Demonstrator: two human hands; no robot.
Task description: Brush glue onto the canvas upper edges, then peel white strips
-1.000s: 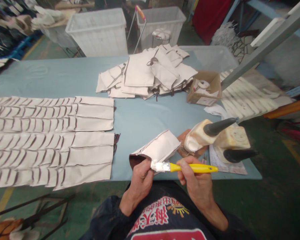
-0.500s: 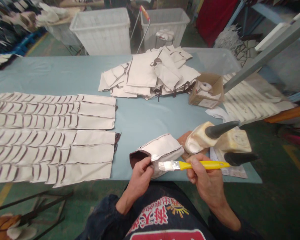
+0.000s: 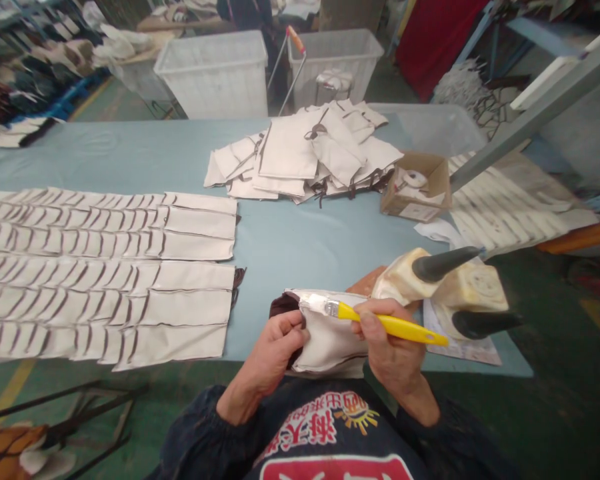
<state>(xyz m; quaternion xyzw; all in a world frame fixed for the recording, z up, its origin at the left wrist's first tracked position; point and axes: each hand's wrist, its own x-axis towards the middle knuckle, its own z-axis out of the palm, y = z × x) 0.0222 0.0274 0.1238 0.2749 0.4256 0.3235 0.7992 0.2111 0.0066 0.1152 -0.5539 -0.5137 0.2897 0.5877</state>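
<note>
- Plainly, the fabric pouch (image 3: 333,343) is off-white with dark seam lines, and its open end, at the left, shows a dark brown lining (image 3: 283,305).
- The brush (image 3: 403,330) has a bright yellow handle with a hole near its end, a short metal band, and bristles (image 3: 313,302) coated with something thick and white.
- Left hand (image 3: 276,343): it comes up from the lower left, thumb and fingers pinched together on the rim of the pouch's opening.
- Right hand (image 3: 393,347): it reaches in from the lower right, closed around the yellow handle, with the thumb along the near side; the brush slants slightly down towards the right.
- The pouch lies at the near edge of the blue-green table (image 3: 300,233), between the two hands: its mouth at the left fingers, its far end partly hidden by the right hand.
- The bristles sit over the pouch's upper seam, near the mouth and just above the left fingertips; whether they press on the cloth is hard to tell.
- Just beyond the right hand stands a yellowed bottle (image 3: 400,277) with a black nozzle (image 3: 445,262).
</note>
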